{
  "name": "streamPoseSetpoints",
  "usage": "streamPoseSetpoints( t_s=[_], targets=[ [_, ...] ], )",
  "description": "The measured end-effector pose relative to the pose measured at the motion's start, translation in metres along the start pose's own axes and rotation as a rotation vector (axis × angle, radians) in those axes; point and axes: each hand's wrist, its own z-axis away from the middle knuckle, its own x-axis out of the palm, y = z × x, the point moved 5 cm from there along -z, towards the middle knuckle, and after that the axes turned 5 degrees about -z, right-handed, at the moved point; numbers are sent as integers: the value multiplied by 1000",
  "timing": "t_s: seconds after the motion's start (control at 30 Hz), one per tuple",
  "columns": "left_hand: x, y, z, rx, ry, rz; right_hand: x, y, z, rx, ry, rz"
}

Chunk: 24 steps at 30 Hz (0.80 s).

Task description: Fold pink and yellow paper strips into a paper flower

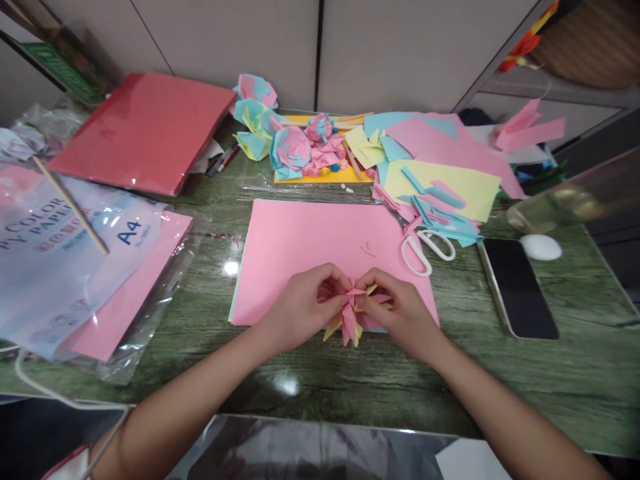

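Observation:
Between my two hands is a pink and yellow folded paper flower (349,321), its pointed petals sticking out below the fingers. My left hand (305,300) pinches its left side with thumb and forefinger. On the other side my right hand (397,307) pinches a petal the same way. Both hands are over the near edge of a stack of pink paper (310,240), which lies flat on the green wood-grain table (210,360). White-handled scissors (417,257) rest on the stack's right side, blades toward paper scraps.
Finished paper flowers (293,147) and cut scraps (440,190) lie at the back. To the left are a red paper pack (150,127), an A4 colour paper bag (90,267) and a wooden stick (73,203). A phone (519,287) and a white oval object (541,247) sit right.

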Motion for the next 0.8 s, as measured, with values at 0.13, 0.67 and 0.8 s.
streamPoseSetpoints(
  t_s=[0.13, 0.67, 0.8],
  targets=[
    [4, 7, 1, 19, -45, 183, -12, -1, 1, -98, 219, -33],
    [5, 6, 10, 133, 329, -62, -21, -27, 23, -675, 604, 405],
    [3, 14, 12, 239, 344, -193, -18, -33, 25, -697, 519, 550]
  ],
)
